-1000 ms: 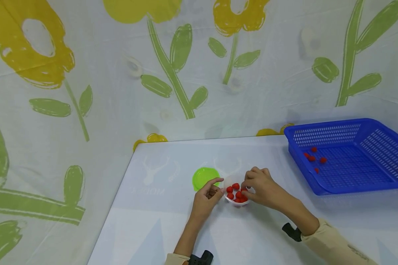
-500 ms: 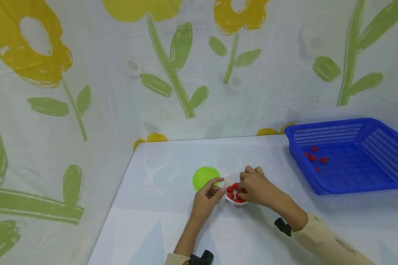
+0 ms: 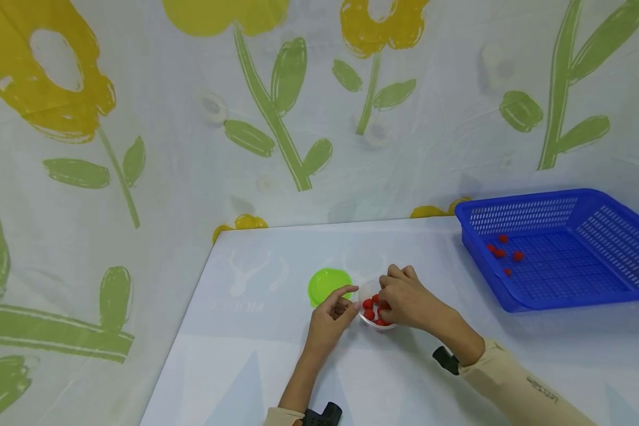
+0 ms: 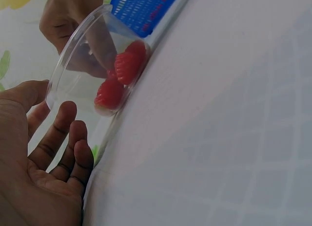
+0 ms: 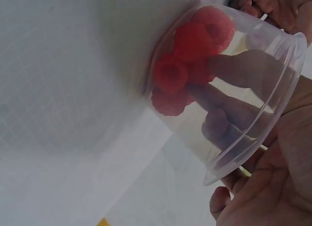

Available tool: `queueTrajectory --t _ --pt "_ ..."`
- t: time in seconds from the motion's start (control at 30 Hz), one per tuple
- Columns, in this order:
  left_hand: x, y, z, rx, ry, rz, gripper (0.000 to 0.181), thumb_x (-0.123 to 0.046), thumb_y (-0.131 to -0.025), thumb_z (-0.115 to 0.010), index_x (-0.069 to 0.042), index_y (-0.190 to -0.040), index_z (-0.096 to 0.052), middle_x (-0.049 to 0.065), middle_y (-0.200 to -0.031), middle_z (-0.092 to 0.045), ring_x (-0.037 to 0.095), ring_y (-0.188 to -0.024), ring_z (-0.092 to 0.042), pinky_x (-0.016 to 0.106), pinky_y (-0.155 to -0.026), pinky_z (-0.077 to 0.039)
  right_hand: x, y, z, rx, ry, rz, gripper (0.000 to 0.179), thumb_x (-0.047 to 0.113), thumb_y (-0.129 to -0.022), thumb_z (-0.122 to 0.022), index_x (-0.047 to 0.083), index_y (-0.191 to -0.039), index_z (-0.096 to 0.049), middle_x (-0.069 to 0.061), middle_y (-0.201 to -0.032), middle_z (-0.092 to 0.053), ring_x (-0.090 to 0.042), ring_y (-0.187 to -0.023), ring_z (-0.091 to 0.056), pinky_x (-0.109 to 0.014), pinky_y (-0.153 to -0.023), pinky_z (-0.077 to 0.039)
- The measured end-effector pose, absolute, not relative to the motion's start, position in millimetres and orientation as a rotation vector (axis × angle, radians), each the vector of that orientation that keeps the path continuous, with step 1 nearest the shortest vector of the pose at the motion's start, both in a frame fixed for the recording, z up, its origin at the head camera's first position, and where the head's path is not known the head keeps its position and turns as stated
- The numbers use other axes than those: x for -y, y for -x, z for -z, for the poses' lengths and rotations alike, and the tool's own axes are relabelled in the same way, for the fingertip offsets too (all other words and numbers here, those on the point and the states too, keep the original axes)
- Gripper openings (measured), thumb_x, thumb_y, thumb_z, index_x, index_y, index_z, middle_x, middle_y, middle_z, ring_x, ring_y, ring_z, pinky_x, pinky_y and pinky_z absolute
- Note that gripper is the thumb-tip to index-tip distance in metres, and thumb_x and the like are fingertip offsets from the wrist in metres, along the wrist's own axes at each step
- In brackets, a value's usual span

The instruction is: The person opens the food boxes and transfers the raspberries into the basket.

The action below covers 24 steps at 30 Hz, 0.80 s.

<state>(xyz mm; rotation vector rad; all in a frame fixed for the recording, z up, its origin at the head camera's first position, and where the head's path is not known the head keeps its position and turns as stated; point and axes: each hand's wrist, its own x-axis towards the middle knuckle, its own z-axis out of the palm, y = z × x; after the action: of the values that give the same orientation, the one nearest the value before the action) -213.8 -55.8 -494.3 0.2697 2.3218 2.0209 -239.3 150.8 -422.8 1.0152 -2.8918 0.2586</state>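
A clear round plastic cup (image 3: 369, 287) with several red raspberries (image 3: 369, 315) in its bottom stands on the table. My left hand (image 3: 328, 322) holds the cup's left side at the rim with thumb and index finger; its other fingers curl loosely below, as the left wrist view shows. Over the cup is my right hand (image 3: 409, 300), its fingers reaching down inside. Through the cup wall in the right wrist view, two fingertips pinch a raspberry (image 5: 199, 72) among the others. In the head view this hand hides part of the cup.
A bright green lid (image 3: 323, 285) lies just behind the left hand. To the right, a blue perforated basket (image 3: 580, 300) holds several more raspberries (image 3: 518, 256). Flower-printed cloth (image 3: 383, 165) hangs behind the table (image 3: 245, 367).
My right hand has moved slightly left and its fingers have gone deeper into the cup. The left hand and the cup stay in place.
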Motion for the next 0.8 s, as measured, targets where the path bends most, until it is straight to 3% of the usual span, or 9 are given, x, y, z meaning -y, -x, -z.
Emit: queueTrajectory --t 0.13,0.43,0.8 --pt "55 212 495 -2.326 -0.251 -2.005 0.033 -0.033 -0.094 -0.072 -0.03 -0.126 -0.067 -0.002 -0.089 -0.065 0.014 -0.075 -0.056 0.022 -0.067 -0.048 -155 239 425 2.869 -1.004 -0.308 0.021 0.022 -0.073 -0.083 0.02 -0.061 -0.067 0.011 -0.07 -0.043 -0.015 -0.08 -0.037 -0.038 -0.072 -0.027" --pt "54 212 493 -2.335 -0.273 -2.008 0.033 -0.035 -0.093 -0.072 -0.031 -0.126 -0.067 -0.003 -0.089 -0.065 0.015 -0.076 -0.057 0.023 -0.068 -0.048 -165 234 427 2.825 -0.971 -0.474 0.015 0.026 -0.075 -0.087 0.016 -0.081 -0.078 0.008 -0.08 -0.053 -0.014 -0.089 -0.042 -0.035 -0.073 -0.029" --pt "55 213 493 -2.366 -0.261 -1.986 0.033 -0.038 -0.093 -0.072 -0.034 -0.125 -0.067 -0.004 -0.089 -0.064 0.015 -0.078 -0.057 0.023 -0.068 -0.048 -191 231 400 2.742 -0.914 -0.64 0.014 0.018 -0.076 -0.087 0.017 -0.087 -0.078 0.006 -0.084 -0.056 -0.014 -0.091 -0.045 -0.039 -0.074 -0.03"
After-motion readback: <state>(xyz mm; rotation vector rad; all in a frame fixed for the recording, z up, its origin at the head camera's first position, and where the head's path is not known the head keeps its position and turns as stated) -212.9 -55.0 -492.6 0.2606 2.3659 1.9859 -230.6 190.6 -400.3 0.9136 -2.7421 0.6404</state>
